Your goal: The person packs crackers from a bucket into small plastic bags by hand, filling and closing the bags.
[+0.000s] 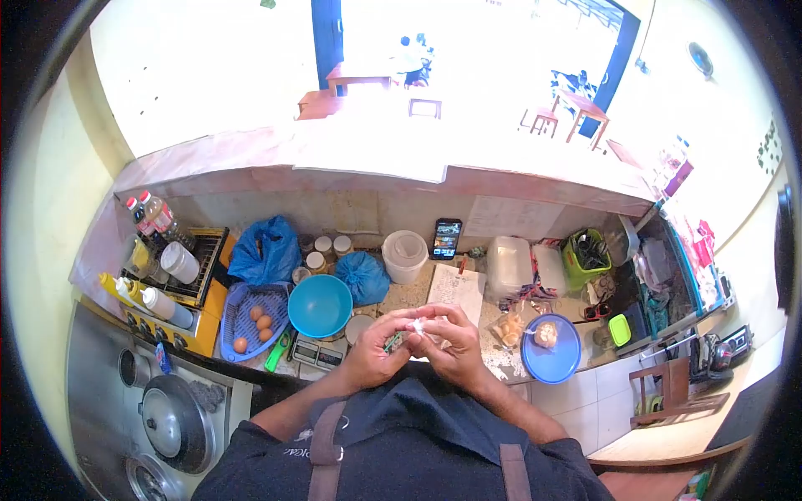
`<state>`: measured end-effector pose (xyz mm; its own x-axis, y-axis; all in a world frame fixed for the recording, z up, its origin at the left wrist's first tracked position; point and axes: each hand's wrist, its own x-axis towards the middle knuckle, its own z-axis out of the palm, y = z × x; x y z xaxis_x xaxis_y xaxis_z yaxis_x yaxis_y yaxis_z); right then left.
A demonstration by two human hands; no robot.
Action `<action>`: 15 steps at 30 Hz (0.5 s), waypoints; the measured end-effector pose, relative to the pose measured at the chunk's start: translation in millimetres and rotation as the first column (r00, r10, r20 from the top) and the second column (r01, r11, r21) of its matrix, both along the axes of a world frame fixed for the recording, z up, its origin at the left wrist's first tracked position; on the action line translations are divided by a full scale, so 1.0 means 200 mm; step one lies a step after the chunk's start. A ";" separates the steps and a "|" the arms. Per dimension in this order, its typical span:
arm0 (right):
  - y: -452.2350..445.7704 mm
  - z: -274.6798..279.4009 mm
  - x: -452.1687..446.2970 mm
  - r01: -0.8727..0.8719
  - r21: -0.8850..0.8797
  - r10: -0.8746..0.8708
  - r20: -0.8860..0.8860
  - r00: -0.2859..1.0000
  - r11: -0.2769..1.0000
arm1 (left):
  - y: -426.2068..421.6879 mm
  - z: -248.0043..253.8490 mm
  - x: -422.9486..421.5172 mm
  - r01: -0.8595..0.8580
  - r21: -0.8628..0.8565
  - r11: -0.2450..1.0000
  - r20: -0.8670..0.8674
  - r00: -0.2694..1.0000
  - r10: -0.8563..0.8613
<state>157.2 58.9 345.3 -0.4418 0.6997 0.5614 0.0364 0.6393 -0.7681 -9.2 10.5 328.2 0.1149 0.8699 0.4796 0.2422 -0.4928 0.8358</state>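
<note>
My left hand [374, 349] and my right hand [454, 344] meet in front of my chest, above the counter's front edge. Both sets of fingertips are pinched on a small crumpled whitish piece [418, 326] that looks like thin plastic; my fingers cover most of it. Something green and pale shows by the left fingers, too small to name. A digital scale [317, 353] lies left of my left hand. To the right of my right hand, a small plastic bag with tan contents [508, 329] sits beside a blue plate [551, 370], which bears a similar knotted bag [545, 336].
Behind the hands are a turquoise bowl [320, 306], a white bucket [404, 267], a propped phone [447, 237] and a written sheet [456, 290]. Further left, a blue basket [230, 313] holds several eggs, near a yellow stove [199, 336] and a lidded wok [174, 423].
</note>
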 end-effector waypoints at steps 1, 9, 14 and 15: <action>0.00 -0.01 0.00 -0.004 0.025 0.004 -0.001 1.000 1.000 | 0.00 0.00 0.01 -0.001 -0.001 1.000 0.000 1.000 0.001; 0.00 -0.02 -0.01 -0.068 0.053 0.069 -0.021 0.997 0.996 | 0.01 -0.02 0.00 0.062 0.024 0.998 0.059 0.996 -0.064; -0.01 -0.01 0.00 -0.088 -0.003 0.088 -0.009 0.996 0.996 | -0.01 0.01 0.00 0.036 0.024 0.999 0.022 0.999 -0.037; -0.01 -0.01 0.00 -0.088 -0.003 0.088 -0.010 0.996 0.996 | -0.01 0.02 0.01 0.037 0.013 0.999 0.033 0.999 -0.037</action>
